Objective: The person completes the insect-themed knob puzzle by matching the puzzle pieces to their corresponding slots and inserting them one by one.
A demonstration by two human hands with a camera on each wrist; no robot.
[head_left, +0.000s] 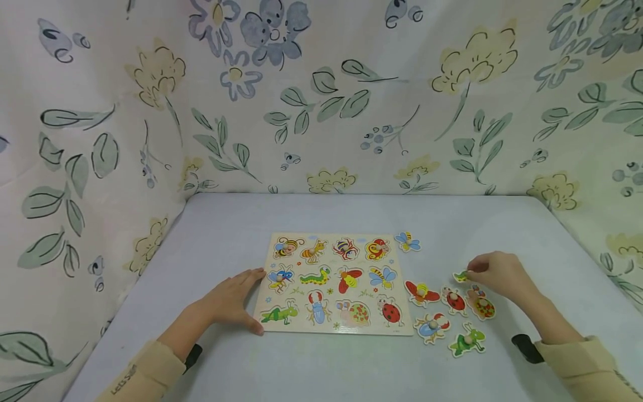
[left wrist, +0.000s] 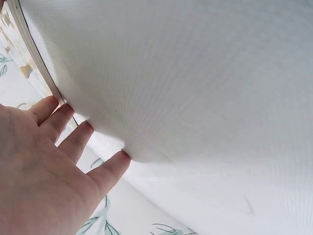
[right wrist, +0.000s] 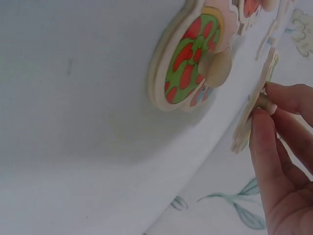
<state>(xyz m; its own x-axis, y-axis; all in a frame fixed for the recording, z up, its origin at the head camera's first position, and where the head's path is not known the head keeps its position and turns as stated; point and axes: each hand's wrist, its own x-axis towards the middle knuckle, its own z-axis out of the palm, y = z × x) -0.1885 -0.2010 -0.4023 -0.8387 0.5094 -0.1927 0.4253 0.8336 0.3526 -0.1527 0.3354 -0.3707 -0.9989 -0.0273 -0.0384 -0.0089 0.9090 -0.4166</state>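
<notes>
A wooden insect puzzle board lies flat on the table. My left hand rests at its left edge, fingers extended; in the left wrist view the fingertips touch the white tabletop and the board's side. To the right of the board, my right hand pinches the knob of a green puzzle piece between thumb and fingers. That piece appears edge-on and raised in the right wrist view, its picture mostly hidden. Just below it lies a snail piece, knob upward.
Loose knobbed pieces lie right of the board: a dragonfly, a red-winged insect, a ladybug, a blue beetle and a grasshopper. Knobbed pieces, including a spider, sit in the board's top row. Floral cloth surrounds the table.
</notes>
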